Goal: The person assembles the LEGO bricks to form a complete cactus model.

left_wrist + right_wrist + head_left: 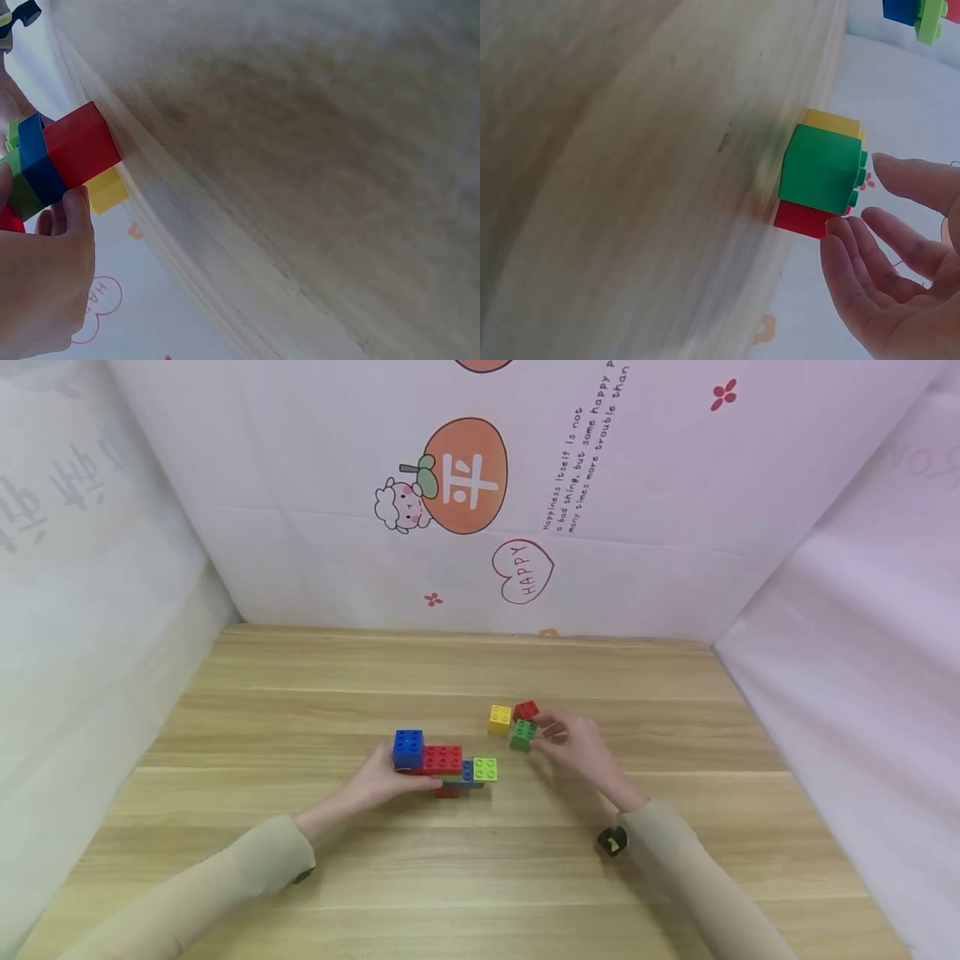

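Note:
My left hand grips a built stack of toy bricks, thumb along its near side. A blue brick tops its left end and a lime brick its right end. A red brick projects from the underside in the left wrist view. My right hand is at the right of a loose green brick. In the right wrist view its thumb and fingers are spread beside the green brick, holding nothing. Behind that stand a yellow brick and a red brick.
The bricks are on a wooden table. White printed sheeting rises at the back, with more at both sides. A small black object shows at the right sleeve.

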A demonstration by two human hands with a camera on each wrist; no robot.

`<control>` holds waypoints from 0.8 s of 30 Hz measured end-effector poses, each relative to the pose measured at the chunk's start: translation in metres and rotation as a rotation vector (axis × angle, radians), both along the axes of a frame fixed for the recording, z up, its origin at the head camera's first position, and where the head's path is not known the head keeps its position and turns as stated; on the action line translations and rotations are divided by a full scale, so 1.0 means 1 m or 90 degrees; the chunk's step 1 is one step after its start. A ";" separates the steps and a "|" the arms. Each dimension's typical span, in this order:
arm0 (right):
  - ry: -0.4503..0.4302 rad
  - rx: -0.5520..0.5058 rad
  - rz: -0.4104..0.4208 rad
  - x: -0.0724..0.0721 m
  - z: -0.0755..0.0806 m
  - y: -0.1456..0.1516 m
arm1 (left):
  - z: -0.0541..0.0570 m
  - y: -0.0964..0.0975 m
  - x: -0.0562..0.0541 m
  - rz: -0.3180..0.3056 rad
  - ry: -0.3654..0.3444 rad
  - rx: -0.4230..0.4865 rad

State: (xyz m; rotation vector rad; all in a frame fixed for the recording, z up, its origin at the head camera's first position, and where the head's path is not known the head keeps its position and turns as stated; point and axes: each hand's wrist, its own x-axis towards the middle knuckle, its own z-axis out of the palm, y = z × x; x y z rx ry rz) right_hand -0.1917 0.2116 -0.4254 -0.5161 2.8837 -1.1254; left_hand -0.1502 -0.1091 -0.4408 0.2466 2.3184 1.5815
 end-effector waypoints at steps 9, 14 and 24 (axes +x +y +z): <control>-0.025 0.013 -0.002 -0.003 -0.004 0.000 | 0.001 -0.001 0.000 -0.001 -0.006 -0.001; -0.028 0.019 -0.010 -0.004 -0.005 0.001 | 0.001 -0.001 0.000 0.007 -0.016 -0.011; -0.037 0.019 -0.019 -0.007 -0.007 -0.002 | -0.002 -0.001 0.000 0.011 -0.023 -0.009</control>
